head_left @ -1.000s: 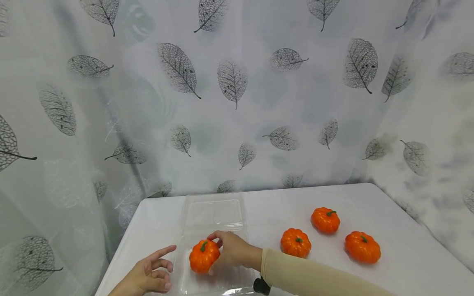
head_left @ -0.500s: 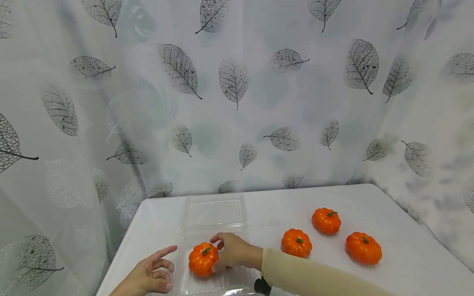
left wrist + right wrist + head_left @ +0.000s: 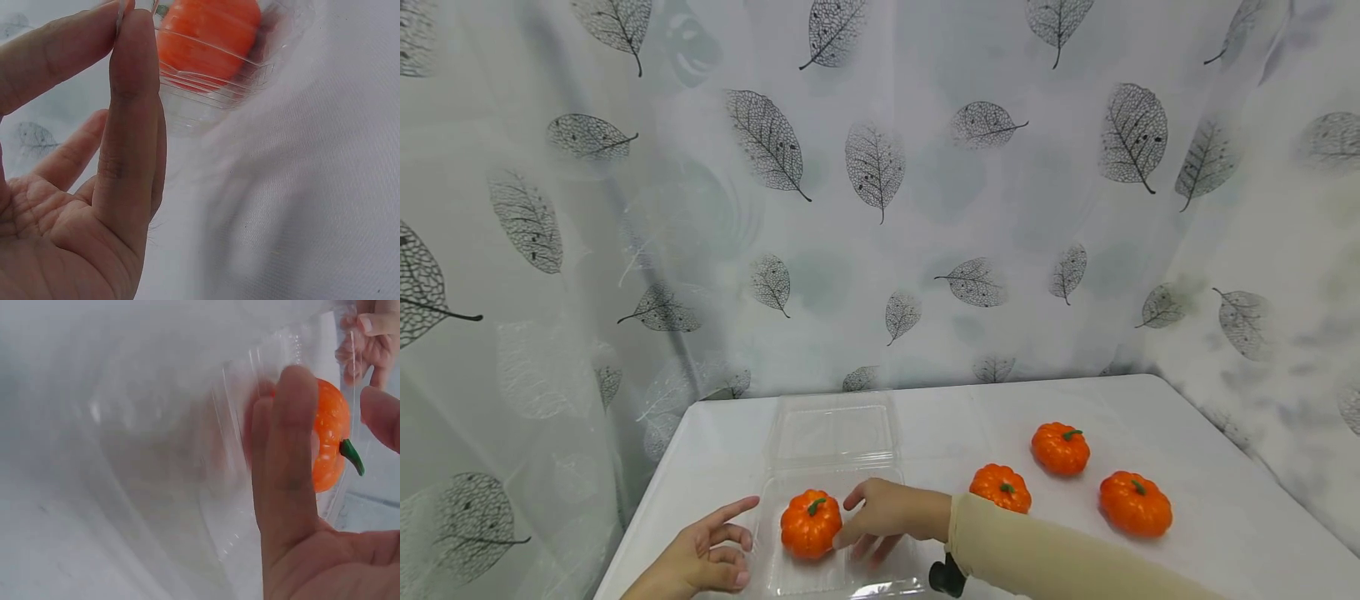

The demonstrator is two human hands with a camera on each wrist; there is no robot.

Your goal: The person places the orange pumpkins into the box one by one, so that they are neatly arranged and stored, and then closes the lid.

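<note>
A small orange pumpkin (image 3: 811, 525) with a green stem sits in the left part of a clear plastic clamshell container (image 3: 801, 581), whose lid (image 3: 835, 429) lies folded back behind it. My right hand (image 3: 891, 512) is over the container just right of the pumpkin, fingers spread loosely around nothing; in the right wrist view its fingers (image 3: 290, 444) overlap the pumpkin. At the container's left side, my left hand (image 3: 700, 554) pinches the clear rim between thumb and finger, as the left wrist view shows at the fingertips (image 3: 134, 44).
Three more orange pumpkins lie on the white table (image 3: 947, 417) to the right: a near one (image 3: 1000, 486) partly behind the right sleeve (image 3: 1045, 550), a far one (image 3: 1060, 450) and a rightmost one (image 3: 1135, 504). A leaf-patterned curtain (image 3: 925, 208) hangs behind.
My right hand has let go of the pumpkin and drawn off to the right. The pumpkin has settled lower in the container. My left hand stays in place.
</note>
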